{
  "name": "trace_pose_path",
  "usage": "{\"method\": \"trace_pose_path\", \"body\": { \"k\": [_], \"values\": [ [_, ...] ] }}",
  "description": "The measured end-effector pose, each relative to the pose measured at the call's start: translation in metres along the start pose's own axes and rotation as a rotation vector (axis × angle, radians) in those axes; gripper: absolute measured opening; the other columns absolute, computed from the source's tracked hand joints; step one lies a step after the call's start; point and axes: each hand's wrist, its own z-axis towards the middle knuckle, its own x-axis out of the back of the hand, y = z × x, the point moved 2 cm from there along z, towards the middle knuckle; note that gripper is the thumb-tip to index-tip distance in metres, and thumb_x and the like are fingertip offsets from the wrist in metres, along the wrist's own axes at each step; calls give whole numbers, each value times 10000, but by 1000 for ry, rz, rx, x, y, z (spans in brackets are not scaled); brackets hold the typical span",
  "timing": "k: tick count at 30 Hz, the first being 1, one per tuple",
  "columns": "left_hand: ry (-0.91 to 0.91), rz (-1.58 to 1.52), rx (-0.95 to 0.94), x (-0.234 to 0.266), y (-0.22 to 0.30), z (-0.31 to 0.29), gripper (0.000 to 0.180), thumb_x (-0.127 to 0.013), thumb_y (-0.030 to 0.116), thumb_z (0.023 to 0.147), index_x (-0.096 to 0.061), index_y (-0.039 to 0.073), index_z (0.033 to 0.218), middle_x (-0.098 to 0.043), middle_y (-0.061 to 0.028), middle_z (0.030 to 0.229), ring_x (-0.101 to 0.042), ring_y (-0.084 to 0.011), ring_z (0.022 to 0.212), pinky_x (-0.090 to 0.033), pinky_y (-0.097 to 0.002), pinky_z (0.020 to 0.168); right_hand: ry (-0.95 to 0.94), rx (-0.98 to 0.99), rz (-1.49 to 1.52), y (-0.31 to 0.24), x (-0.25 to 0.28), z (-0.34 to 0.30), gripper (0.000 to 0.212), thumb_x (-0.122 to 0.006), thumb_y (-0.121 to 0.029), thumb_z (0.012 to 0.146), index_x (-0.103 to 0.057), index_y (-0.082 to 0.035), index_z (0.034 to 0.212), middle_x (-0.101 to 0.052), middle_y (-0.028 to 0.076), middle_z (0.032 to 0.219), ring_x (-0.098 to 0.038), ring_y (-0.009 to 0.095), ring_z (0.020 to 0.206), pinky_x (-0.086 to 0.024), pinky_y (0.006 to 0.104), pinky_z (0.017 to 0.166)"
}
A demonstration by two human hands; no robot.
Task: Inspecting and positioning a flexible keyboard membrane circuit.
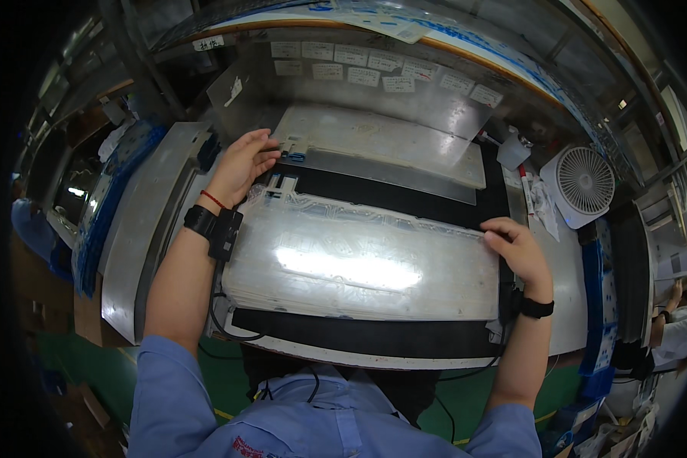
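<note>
In front of me lies a stack of clear film circuit sheets (362,263), with fine printed traces and a short connector tail (282,185) at its upper left. My right hand (517,248) is at the stack's far right corner, thumb and forefinger closed on the edge of a film sheet. My left hand (244,164) hovers past the upper left corner, near the tail, with its fingers apart and nothing visible in them. Behind the stack, a second pile of film sheets (382,141) rests on a clear plate (389,177), with a blue-tipped tail at its left end.
A black mat (359,330) covers the bench. A clear upright panel with paper labels (351,56) stands at the back. On the right are a white fan (584,182) and a small bottle (514,151); on the left, a metal-topped stack (141,229). Another person's arm (675,332) shows far right.
</note>
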Motion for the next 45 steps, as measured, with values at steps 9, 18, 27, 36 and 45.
{"method": "trace_pose_path", "body": {
  "k": [9,18,27,36,45],
  "values": [
    [-28,6,-7,-4,3,-3,292,-475,230,990,-514,24,1193,-615,-48,974,-582,-108,840,-482,-218,743,104,19,189,2,3,-1,132,-624,-45,858,-640,-11,985,-585,-37,789,-502,41,694,-403,185,631],
    [-100,68,23,-8,8,-7,302,-424,281,1011,-548,35,1134,-630,-15,877,-555,-63,697,-463,-196,625,157,29,188,-3,3,-1,132,-580,-13,882,-637,11,999,-614,-18,827,-528,48,729,-424,190,665],
    [-92,-1,-15,-6,6,-3,307,-429,305,1009,-568,44,1093,-613,4,835,-552,-67,685,-454,-188,624,203,87,278,10,8,4,93,-526,-39,927,-588,-23,995,-620,14,873,-549,65,773,-433,199,728],
    [-294,136,58,-12,8,-8,299,-433,281,1004,-612,42,997,-633,4,802,-502,-36,609,-408,-177,556,345,44,371,16,14,6,97,-502,-69,954,-575,-21,997,-609,11,829,-558,77,752,-444,208,710],
    [-162,182,-43,-15,2,-6,158,-524,164,963,-587,34,1026,-634,-9,834,-512,-37,626,-410,-176,566,492,-22,418,8,12,7,145,-537,-132,954,-585,-15,1025,-600,-13,794,-543,56,718,-427,187,681]
  ]
}}
